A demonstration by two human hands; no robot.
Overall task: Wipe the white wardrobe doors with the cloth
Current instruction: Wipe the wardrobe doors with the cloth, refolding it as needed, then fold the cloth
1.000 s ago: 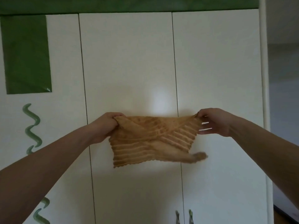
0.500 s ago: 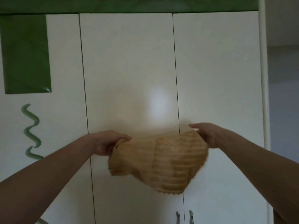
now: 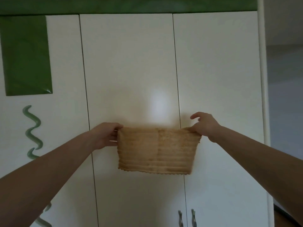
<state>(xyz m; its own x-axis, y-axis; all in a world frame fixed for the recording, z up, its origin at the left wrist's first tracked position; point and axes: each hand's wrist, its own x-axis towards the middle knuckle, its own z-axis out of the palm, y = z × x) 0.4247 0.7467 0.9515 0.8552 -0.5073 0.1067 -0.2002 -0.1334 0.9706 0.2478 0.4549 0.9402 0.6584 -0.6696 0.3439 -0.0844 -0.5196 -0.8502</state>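
Observation:
A tan ribbed cloth point(image 3: 157, 151) hangs flat and spread wide between my two hands, in front of the white wardrobe doors point(image 3: 129, 71). My left hand point(image 3: 106, 135) pinches its upper left corner. My right hand point(image 3: 204, 125) holds the upper right corner between thumb and lower fingers, with the index finger raised free. The cloth's scalloped lower edge hangs level, over the seam between the middle door and the right door point(image 3: 216, 71).
The left door carries a green rectangle point(image 3: 26, 54) and a green wavy line point(image 3: 32, 131). Two metal handles point(image 3: 186, 217) sit low at the seam of the middle and right doors. A green band point(image 3: 127, 4) tops the wardrobe. A darker room opening point(image 3: 287, 112) lies at right.
The cloth was twisted and bunched between my hands; it now hangs flat and square. Both hands dropped lower, then spread apart again, stretching its top edge taut.

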